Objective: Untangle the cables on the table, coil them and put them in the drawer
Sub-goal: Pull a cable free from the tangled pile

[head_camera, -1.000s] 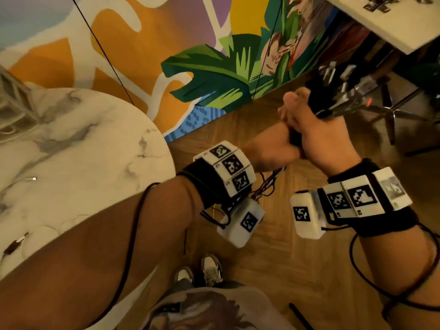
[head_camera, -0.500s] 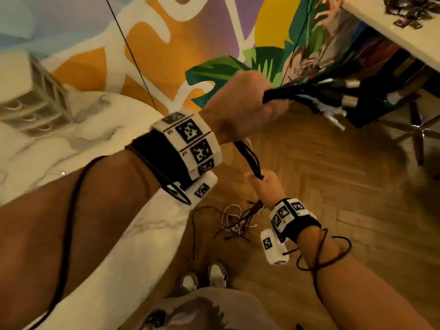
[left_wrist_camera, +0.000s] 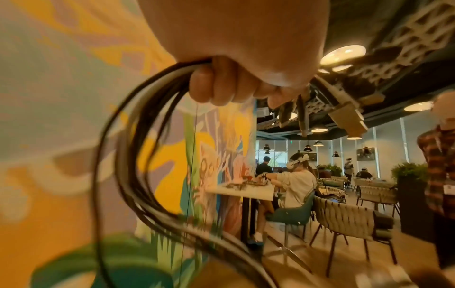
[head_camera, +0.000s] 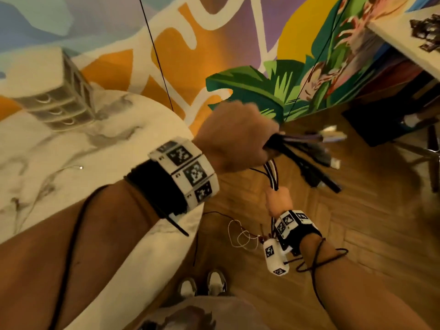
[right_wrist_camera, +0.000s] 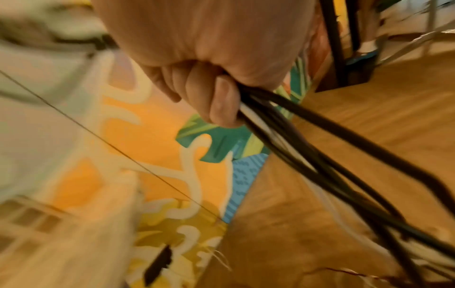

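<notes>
My left hand (head_camera: 240, 139) is raised beside the round marble table (head_camera: 78, 167) and grips a bundle of black and white cables (head_camera: 271, 175) near their plug ends (head_camera: 331, 136), which stick out to the right. In the left wrist view the cables (left_wrist_camera: 138, 155) loop down from my curled fingers (left_wrist_camera: 214, 85). Lower down, my right hand (head_camera: 277, 202) holds the same bundle in a fist; the right wrist view shows the strands (right_wrist_camera: 307, 155) running out under my fingers (right_wrist_camera: 221, 101). The loose cable ends (head_camera: 245, 236) trail on the floor. A small drawer unit (head_camera: 57, 98) stands at the table's back.
The wooden floor (head_camera: 357, 222) lies below my hands, with my shoes (head_camera: 204, 284) near the table's edge. A painted wall (head_camera: 214, 55) rises behind. Another white table (head_camera: 409, 36) with dark clutter is at the upper right, a chair base under it. Other people sit far off.
My hands were together; the left has risen with the plug ends and the right has slid down along the bundle, stretching the cables between them.
</notes>
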Motion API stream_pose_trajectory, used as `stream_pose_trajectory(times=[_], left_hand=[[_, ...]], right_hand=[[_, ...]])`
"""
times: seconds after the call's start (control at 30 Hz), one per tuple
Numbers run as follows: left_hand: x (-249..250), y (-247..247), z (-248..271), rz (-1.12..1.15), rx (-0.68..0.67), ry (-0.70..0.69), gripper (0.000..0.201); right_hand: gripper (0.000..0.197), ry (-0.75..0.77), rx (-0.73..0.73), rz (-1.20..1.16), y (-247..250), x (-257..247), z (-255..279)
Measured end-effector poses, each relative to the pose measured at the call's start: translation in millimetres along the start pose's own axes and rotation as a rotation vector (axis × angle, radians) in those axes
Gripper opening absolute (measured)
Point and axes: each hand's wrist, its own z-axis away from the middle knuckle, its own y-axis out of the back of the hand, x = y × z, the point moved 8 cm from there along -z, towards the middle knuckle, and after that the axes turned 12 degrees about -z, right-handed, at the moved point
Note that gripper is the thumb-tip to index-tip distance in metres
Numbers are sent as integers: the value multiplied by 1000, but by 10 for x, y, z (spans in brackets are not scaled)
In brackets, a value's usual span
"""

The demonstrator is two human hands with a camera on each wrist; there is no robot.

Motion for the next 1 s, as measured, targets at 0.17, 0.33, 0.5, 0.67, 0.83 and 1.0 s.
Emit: stream_pose_trajectory(times=[0.17,0.33,0.5,0.67,0.83,1.0], left_hand=[[-93,-938,210,199,-311,278,35],[-147,-1223,146,750,-345,581,46],[-154,-813,-27,659,-111,522,34],[-457,-309,-76,621,137,475,27],[-597,64,-32,520,317,465,33],[-682,171,59,463,337,459,23]], right_hand=[[19,65,-77,-201,-61,-418,197],[35,345,-292,-283,-145,-1223,741],[32,440,-371,-333,-173,-1275,784],[34,221,-238,-76,-219,-445,382],[31,7,-203,77,-231,98,42],[36,-54,-158,198,-245,275,-46]])
